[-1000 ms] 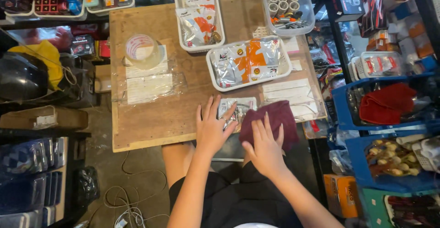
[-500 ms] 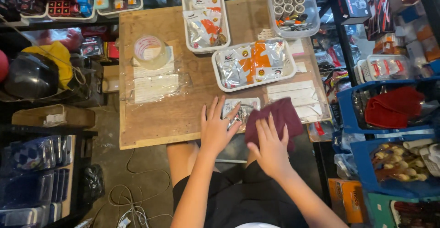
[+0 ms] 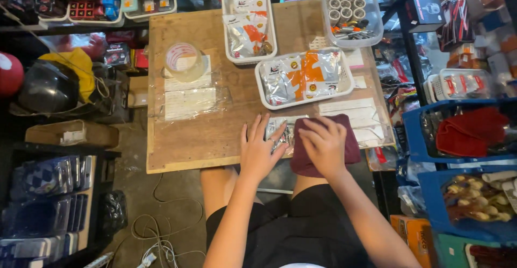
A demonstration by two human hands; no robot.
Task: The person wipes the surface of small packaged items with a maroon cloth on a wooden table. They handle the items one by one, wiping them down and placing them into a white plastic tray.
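Silver packet point(image 3: 280, 133) lies under left hand point(image 3: 258, 152), beside right hand point(image 3: 325, 147).

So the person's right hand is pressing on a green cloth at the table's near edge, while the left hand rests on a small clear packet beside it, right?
Not quite: the cloth is maroon, not green, as the head view shows. The rest holds: the right hand presses on it at the near edge of the wooden table, and the left hand rests on the small clear packet beside it.
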